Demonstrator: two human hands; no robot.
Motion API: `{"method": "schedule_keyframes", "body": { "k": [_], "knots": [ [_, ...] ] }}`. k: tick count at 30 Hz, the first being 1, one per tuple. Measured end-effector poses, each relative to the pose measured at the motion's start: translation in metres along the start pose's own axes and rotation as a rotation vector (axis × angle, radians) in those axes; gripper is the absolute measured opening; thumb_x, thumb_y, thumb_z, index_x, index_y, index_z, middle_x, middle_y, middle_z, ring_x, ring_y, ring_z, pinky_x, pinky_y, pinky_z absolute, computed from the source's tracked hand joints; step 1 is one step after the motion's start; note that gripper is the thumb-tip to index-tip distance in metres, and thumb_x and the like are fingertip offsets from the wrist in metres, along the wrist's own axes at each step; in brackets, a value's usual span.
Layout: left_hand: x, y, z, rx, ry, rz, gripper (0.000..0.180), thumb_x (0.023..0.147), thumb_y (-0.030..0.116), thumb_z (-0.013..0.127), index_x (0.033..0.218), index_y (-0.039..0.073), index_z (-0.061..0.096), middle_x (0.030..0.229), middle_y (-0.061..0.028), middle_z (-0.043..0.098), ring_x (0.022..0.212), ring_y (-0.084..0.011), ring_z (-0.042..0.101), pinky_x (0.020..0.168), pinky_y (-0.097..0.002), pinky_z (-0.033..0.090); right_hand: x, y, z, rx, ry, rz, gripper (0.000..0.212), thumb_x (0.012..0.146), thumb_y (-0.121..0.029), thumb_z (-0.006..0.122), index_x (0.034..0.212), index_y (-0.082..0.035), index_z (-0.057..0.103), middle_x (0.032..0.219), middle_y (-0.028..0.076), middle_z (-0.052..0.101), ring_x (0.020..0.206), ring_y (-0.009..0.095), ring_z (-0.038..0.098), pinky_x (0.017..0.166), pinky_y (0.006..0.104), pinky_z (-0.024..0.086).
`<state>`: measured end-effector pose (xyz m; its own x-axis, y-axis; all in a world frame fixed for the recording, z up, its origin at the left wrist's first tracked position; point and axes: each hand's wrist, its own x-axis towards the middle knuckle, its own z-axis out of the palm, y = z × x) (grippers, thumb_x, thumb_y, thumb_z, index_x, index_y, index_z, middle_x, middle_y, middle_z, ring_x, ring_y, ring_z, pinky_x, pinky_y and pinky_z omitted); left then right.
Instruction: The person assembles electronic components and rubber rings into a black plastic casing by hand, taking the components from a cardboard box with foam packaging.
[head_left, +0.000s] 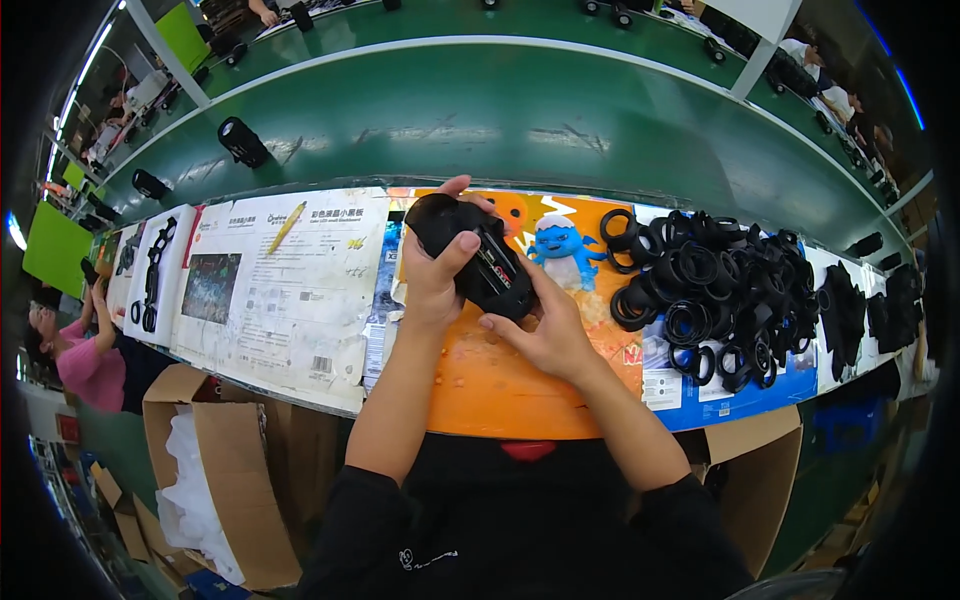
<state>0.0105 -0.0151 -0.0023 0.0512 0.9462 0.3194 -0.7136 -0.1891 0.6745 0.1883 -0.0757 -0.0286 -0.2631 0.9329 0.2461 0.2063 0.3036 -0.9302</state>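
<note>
Both of my hands grip a black, rounded cylinder (487, 268) that looks like a portable speaker, tilted above the orange part of the work surface (545, 385). My left hand (436, 268) wraps its upper left side, thumb lying across the top. From the lower right, my right hand (552, 335) closes round the other end with its thumb along the edge. A long recess with a small red and white marking shows on the face between my hands. My fingers hide part of its underside. To the right lies a heap of black rings (690, 265).
Beyond the work surface runs a green conveyor belt (400, 130) with a black cylinder (242, 142) standing on it. A yellow pen (287, 228) lies on white printed card at left. Cardboard boxes (238, 490) stand below. A person in pink (92, 365) works at far left.
</note>
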Motion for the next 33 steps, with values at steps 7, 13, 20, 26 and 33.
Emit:
{"method": "schedule_keyframes", "body": {
  "k": [7, 13, 20, 26, 33],
  "knots": [
    [-0.001, -0.004, -0.008, -0.068, -0.119, -0.055, 0.087, 0.084, 0.036, 0.096, 0.151, 0.002, 0.052, 0.120, -0.0145, 0.070, 0.110, -0.0299, 0.076, 0.099, -0.0449, 0.065, -0.005, 0.014, 0.004, 0.082, 0.021, -0.070, 0.091, 0.090, -0.024, 0.095, 0.161, 0.004, 0.046, 0.142, 0.019, 0.067, 0.130, 0.027, 0.068, 0.111, 0.0397, 0.054],
    [-0.006, -0.009, -0.001, -0.007, -0.187, -0.096, 0.086, 0.081, 0.046, 0.098, 0.144, 0.004, 0.055, 0.119, -0.0131, 0.070, 0.110, -0.0297, 0.076, 0.100, -0.0455, 0.064, -0.010, 0.004, -0.006, 0.081, -0.003, -0.075, 0.087, 0.092, -0.019, 0.094, 0.161, 0.005, 0.046, 0.142, 0.013, 0.065, 0.130, 0.020, 0.065, 0.113, 0.0368, 0.053],
    [-0.009, -0.011, 0.002, -0.018, -0.234, -0.134, 0.080, 0.082, 0.042, 0.098, 0.141, 0.005, 0.057, 0.117, -0.0118, 0.070, 0.110, -0.0291, 0.075, 0.100, -0.0449, 0.063, -0.012, 0.005, -0.013, 0.086, -0.055, -0.042, 0.078, 0.093, -0.018, 0.093, 0.155, 0.005, 0.050, 0.137, 0.012, 0.066, 0.129, 0.020, 0.066, 0.111, 0.0369, 0.054],
    [-0.010, -0.014, 0.003, -0.020, -0.263, -0.125, 0.077, 0.084, 0.039, 0.098, 0.141, 0.005, 0.058, 0.117, -0.0108, 0.070, 0.109, -0.0280, 0.074, 0.099, -0.0426, 0.062, -0.014, 0.006, -0.009, 0.215, -0.062, 0.011, 0.077, 0.094, -0.013, 0.091, 0.155, 0.005, 0.048, 0.138, 0.012, 0.066, 0.129, 0.020, 0.067, 0.111, 0.0376, 0.055],
    [-0.011, -0.015, 0.002, -0.026, -0.269, -0.133, 0.071, 0.086, 0.031, 0.095, 0.141, 0.005, 0.058, 0.116, -0.0112, 0.070, 0.108, -0.0277, 0.074, 0.099, -0.0428, 0.061, -0.016, 0.007, -0.006, 0.103, -0.017, -0.068, 0.078, 0.093, -0.013, 0.092, 0.155, 0.005, 0.048, 0.140, 0.013, 0.065, 0.128, 0.020, 0.067, 0.110, 0.0379, 0.057]
  ]
}}
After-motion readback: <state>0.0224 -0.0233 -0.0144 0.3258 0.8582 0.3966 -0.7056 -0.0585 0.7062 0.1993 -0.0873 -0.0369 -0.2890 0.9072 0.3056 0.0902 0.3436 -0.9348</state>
